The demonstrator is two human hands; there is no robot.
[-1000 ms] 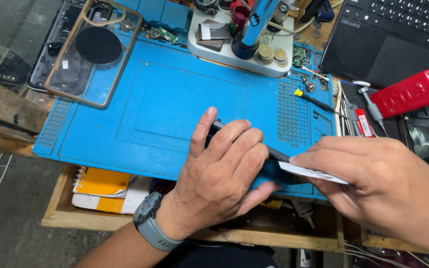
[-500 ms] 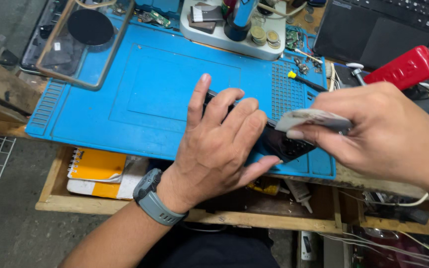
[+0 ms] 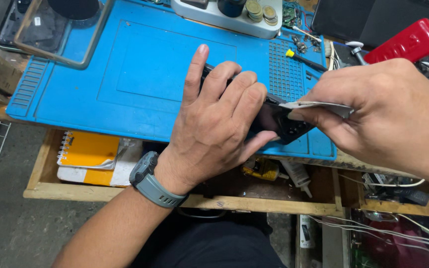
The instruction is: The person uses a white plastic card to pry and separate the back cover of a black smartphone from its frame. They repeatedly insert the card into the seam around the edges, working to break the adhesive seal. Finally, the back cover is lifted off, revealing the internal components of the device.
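My left hand [image 3: 219, 116] lies flat over a black phone [image 3: 286, 124] on the blue work mat [image 3: 140, 74], pressing it down near the mat's front edge; most of the phone is hidden under my fingers. My right hand [image 3: 388, 109] pinches a thin white card [image 3: 314, 105] whose tip touches the phone's exposed right end. A grey watch [image 3: 152, 181] is on my left wrist.
A red squeeze bottle [image 3: 405, 42] lies at the back right beside a black laptop [image 3: 368, 17]. A white parts tray [image 3: 224, 17] stands at the mat's far edge, a glass-framed panel [image 3: 50, 32] at far left. An open wooden drawer [image 3: 110, 191] below holds a yellow notebook [image 3: 88, 149].
The view has shifted closer and lower over the mat. My right hand with the card has lifted slightly and stays at the phone's right end; my left hand keeps pressing the phone.
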